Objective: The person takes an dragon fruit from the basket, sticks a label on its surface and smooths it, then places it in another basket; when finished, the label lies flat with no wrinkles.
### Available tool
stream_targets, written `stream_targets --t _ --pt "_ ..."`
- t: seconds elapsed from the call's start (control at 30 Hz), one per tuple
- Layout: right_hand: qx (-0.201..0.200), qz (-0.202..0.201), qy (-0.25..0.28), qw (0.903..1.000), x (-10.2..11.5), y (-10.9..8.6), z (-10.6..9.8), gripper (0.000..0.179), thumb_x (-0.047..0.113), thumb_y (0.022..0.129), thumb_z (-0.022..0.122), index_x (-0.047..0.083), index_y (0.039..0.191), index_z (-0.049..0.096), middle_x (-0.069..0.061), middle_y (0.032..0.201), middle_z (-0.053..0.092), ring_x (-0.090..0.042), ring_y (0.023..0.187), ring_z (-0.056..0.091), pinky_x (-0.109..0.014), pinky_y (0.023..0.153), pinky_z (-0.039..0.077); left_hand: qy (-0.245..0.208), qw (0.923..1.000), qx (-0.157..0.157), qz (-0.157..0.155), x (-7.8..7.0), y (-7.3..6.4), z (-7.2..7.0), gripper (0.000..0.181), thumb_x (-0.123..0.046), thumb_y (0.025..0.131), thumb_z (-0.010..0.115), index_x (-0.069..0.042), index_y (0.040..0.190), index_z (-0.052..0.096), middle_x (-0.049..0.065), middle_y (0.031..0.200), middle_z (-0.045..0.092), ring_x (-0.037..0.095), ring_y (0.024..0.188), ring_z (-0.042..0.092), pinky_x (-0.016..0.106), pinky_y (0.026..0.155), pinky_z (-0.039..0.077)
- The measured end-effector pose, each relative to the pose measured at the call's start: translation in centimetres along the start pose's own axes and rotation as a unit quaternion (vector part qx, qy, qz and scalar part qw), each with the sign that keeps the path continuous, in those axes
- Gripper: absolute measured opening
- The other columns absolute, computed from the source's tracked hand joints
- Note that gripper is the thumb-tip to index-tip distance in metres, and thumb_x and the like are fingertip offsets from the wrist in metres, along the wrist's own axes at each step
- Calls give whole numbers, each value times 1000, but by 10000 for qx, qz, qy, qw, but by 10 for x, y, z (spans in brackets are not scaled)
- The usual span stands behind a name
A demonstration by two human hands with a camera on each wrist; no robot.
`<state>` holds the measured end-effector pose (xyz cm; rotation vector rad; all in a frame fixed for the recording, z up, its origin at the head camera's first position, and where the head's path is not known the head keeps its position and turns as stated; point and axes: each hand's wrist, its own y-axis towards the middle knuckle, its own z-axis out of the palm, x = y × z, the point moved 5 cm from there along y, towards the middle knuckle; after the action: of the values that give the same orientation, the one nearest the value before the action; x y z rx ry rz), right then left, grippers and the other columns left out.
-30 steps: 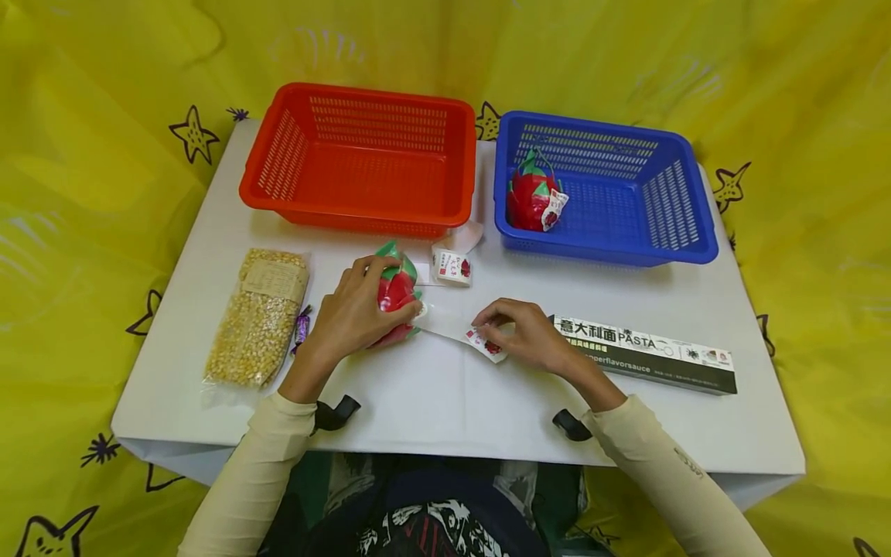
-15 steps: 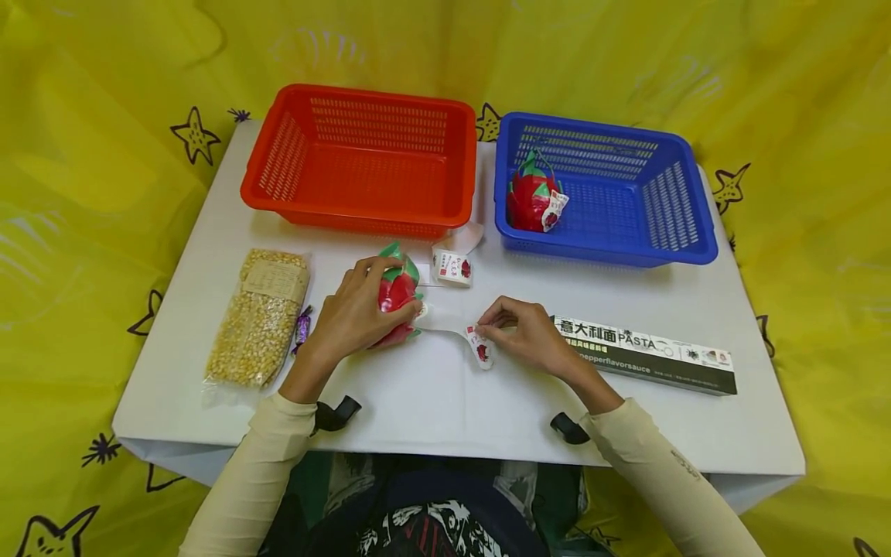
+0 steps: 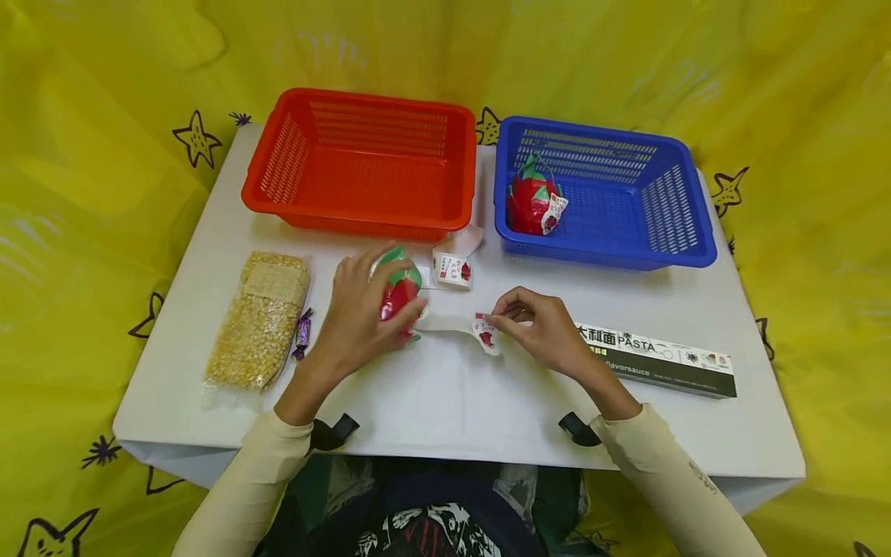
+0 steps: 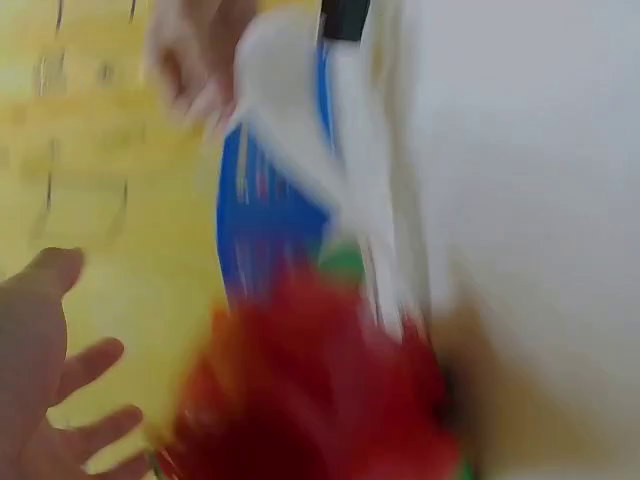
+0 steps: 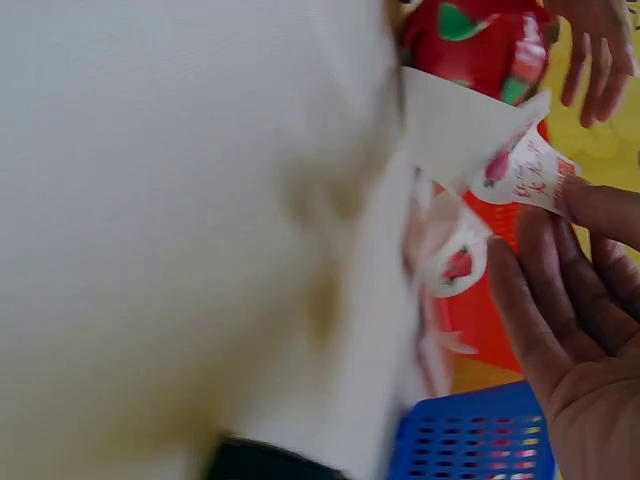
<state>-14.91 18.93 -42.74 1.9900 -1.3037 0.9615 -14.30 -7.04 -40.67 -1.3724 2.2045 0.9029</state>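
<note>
A red dragon fruit with green tips (image 3: 399,299) lies on the white table in the head view. My left hand (image 3: 363,313) is spread beside it, fingers and thumb parted. In the left wrist view those fingers (image 4: 95,365) stand off from the blurred fruit (image 4: 320,390). A white paper strip (image 3: 445,322) runs rightward from the fruit to a sticker label (image 3: 485,334) printed with a dragon fruit. My right hand (image 3: 539,325) pinches the label's edge between thumb and finger. The right wrist view shows this label (image 5: 530,172) at the thumb tip, slightly curled.
Behind sit a red basket (image 3: 358,220) and a blue basket (image 3: 599,251) with another labelled dragon fruit (image 3: 532,203). A label roll (image 3: 452,271) is between. Left are a bag of corn kernels (image 3: 257,333) and a purple wrapped candy (image 3: 302,334); right, a pasta box (image 3: 661,365).
My left hand has loosened from the dragon fruit, its fingers spreading away. My right hand has shifted slightly right with the label, and the strip has moved with it.
</note>
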Motion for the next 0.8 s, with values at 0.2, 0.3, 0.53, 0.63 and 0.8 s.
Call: stream_targets --t 0.2,0.3,0.53,0.63,0.8 --pt "-254 -987 -50 9948 34 0 -11 17 2 88 85 5 97 72 -3 91 77 -18 83 77 -22 80 60 714 9920 185 1022 -48 8 22 41 -40 93 82 -17 126 74 8 135 65 32 135 51 66 128 11" --pt "-316 -1221 -46 9920 46 -2 -14 18 0 87 85 6 97 71 -2 92 77 -17 85 77 -21 83 60 471 9938 190 992 -55 11 27 22 -32 95 82 -16 110 78 4 123 71 27 126 57 66 128 13" --pt "-405 -1211 131 9917 53 1 -21 24 -5 86 84 1 107 73 -7 96 77 -15 83 72 -17 85 59 -94 9944 60 1050 -56 13 21 10 -23 99 76 -13 101 76 3 113 74 27 121 60 66 127 16" --pt "-136 -782 456 9958 51 8 -17 24 1 90 83 1 112 74 -7 97 75 -15 86 70 -18 85 59 -170 9947 -20 1009 -52 13 14 9 -22 100 74 -13 101 75 3 112 74 26 119 61 64 128 15" --pt "393 -200 858 9953 52 19 -8 15 10 96 80 5 109 74 -6 96 72 -20 89 68 -24 87 59 -84 9955 -12 946 -44 8 3 12 -24 101 73 -13 103 73 4 113 74 27 122 61 60 129 16"
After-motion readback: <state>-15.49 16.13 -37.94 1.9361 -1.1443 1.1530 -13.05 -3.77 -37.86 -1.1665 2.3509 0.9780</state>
